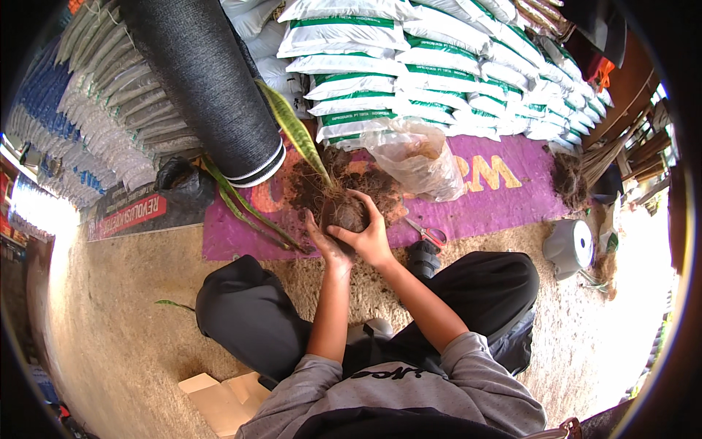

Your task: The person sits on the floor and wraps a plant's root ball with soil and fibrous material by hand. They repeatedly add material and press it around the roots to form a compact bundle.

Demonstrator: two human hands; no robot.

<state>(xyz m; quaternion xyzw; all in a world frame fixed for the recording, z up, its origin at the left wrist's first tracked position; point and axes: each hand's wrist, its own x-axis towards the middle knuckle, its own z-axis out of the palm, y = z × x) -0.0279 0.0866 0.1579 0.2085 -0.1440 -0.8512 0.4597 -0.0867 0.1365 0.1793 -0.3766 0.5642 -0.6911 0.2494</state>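
1. Cupping it from both sides now: the bare left hand presses the left flank of a brown, rounded ball of soil and fine roots, while the bare right hand wraps the right flank, thumb laid across the near face.

2. So the fingers are gripping, with the ball squeezed between two palms; some left fingertips tuck out of sight, so how hard they press, I cannot tell.

3. And where is it? Right in front of the person, at the near edge of a loose, dark heap of crumbly soil on a purple printed sheet. Whether its underside touches down is hidden.

4. Up top, a long, pointed green leaf with yellow margins leans left, its base apparently joined to the ball.

5. The step in hand looks like firming or steadying that root mass; my judgement only.

6. Next move calls for even pressure and support underneath, leaf base undisturbed, lest the soil crumble away.

7. Nearby, right of the hands, lie red-handled metal scissors, and beyond them a crumpled, translucent plastic bag, neither one touched.
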